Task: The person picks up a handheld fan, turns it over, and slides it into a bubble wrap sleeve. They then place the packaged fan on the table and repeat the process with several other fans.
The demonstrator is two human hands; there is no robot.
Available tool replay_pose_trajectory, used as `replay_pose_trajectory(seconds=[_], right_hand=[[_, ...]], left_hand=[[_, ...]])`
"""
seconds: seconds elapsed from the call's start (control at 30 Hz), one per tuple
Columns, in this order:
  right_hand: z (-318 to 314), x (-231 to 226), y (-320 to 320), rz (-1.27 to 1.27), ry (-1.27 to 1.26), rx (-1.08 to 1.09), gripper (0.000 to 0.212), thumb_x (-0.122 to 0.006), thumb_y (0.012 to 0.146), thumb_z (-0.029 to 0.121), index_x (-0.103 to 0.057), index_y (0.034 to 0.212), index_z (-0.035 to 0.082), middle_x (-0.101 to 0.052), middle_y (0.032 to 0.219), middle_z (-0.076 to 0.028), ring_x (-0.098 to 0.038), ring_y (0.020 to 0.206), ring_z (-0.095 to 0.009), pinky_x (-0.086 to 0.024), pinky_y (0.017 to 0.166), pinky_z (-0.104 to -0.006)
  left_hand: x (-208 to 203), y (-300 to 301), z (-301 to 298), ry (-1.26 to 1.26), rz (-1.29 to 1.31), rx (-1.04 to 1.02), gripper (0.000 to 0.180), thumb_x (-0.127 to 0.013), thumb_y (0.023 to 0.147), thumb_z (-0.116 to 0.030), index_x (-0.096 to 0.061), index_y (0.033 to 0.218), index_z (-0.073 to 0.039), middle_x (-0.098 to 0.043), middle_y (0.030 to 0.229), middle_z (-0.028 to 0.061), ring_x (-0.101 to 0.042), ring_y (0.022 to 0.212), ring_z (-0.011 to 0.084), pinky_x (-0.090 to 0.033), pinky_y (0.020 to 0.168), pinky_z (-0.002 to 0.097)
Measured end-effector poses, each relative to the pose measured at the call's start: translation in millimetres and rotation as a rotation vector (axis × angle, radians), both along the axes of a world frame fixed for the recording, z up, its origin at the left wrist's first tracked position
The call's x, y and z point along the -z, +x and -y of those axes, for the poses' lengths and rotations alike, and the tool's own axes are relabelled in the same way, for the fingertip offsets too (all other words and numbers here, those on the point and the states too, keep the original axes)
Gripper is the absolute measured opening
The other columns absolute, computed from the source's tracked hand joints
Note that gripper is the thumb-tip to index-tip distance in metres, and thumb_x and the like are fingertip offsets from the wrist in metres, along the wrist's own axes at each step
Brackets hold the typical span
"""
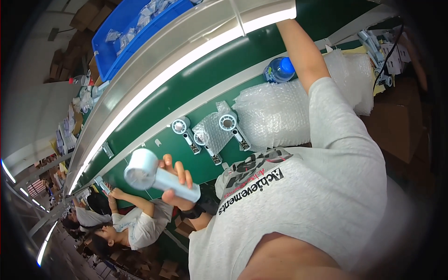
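My left hand (179,184) is closed round the handle of a light blue handheld fan (142,170), holding it up with its round head to the left. Below it on the green table (196,172) lie three more handheld fans: one on the left (181,126), one in the middle (212,151) partly under bubble wrap, and one on the right (228,122). Their handles show dark inner parts. My right forearm (303,51) reaches up and away to the lamp (270,18); the hand is hidden behind the lamp.
A large bubble wrap stack (273,114) lies right of the fans, beside a blue-capped bottle (280,70). A blue bin (105,53) with small plastic bags stands beyond the lamp. More fans (371,46) lie far right. At the left, a co-worker (135,224) handles a light blue object.
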State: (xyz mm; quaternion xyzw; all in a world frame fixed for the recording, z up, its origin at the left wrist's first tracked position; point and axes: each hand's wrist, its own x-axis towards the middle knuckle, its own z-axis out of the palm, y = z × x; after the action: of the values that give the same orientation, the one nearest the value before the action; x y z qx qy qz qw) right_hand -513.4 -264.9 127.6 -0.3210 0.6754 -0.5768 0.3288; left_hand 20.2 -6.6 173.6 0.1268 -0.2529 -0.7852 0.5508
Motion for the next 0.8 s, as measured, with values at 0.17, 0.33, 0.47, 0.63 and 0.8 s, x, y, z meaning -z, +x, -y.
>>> replay_pose_trajectory(seconds=[0.17,0.33,0.47,0.63,0.8], right_hand=[[-50,-57,53,-0.799,0.007,-0.211,0.013,-0.060,0.076,0.018,-0.060,0.084,0.008,-0.058,0.074,-0.007,-0.057,0.073,-0.021,-0.043,0.069,-0.0358],[-113,-69,142,-1.338,-0.074,-0.659,0.009,-0.058,0.076,0.016,-0.061,0.081,0.010,-0.060,0.076,-0.007,-0.058,0.077,-0.022,-0.043,0.075,-0.0371],[-172,-59,232,-1.705,-0.237,-0.992,0.011,-0.063,0.070,0.015,-0.066,0.079,0.012,-0.063,0.081,-0.004,-0.058,0.089,-0.020,-0.037,0.093,-0.0345],[-204,-46,274,-1.579,-0.477,-1.008,0.004,-0.065,0.063,0.013,-0.066,0.067,0.014,-0.063,0.075,-0.001,-0.058,0.082,-0.017,-0.034,0.092,-0.0333],[-211,-38,290,-1.461,-0.424,-1.095,0.006,-0.065,0.060,0.008,-0.067,0.066,0.010,-0.062,0.073,-0.003,-0.058,0.088,-0.017,-0.027,0.103,-0.0375]], left_hand=[[67,32,-16,0.372,0.070,-0.040,0.044,-0.061,0.067,-0.017,-0.035,0.097,0.000,-0.038,0.088,0.0092,-0.040,0.061,0.0157,-0.041,0.043,0.0249],[77,7,6,0.495,0.050,0.149,0.040,-0.059,0.069,-0.022,-0.039,0.095,0.001,-0.040,0.084,0.0089,-0.041,0.065,0.0158,-0.045,0.055,0.0269],[35,-52,13,0.640,0.413,0.031,0.038,-0.057,0.072,-0.025,-0.042,0.095,0.001,-0.042,0.086,0.0090,-0.044,0.073,0.0181,-0.048,0.067,0.0311],[33,-51,12,0.626,0.398,0.143,0.039,-0.057,0.073,-0.026,-0.042,0.095,0.001,-0.041,0.089,0.0089,-0.045,0.077,0.0195,-0.047,0.075,0.0338],[36,-45,18,0.599,0.200,0.288,0.041,-0.057,0.073,-0.028,-0.040,0.097,0.001,-0.040,0.090,0.0082,-0.043,0.075,0.0175,-0.045,0.067,0.0310]])
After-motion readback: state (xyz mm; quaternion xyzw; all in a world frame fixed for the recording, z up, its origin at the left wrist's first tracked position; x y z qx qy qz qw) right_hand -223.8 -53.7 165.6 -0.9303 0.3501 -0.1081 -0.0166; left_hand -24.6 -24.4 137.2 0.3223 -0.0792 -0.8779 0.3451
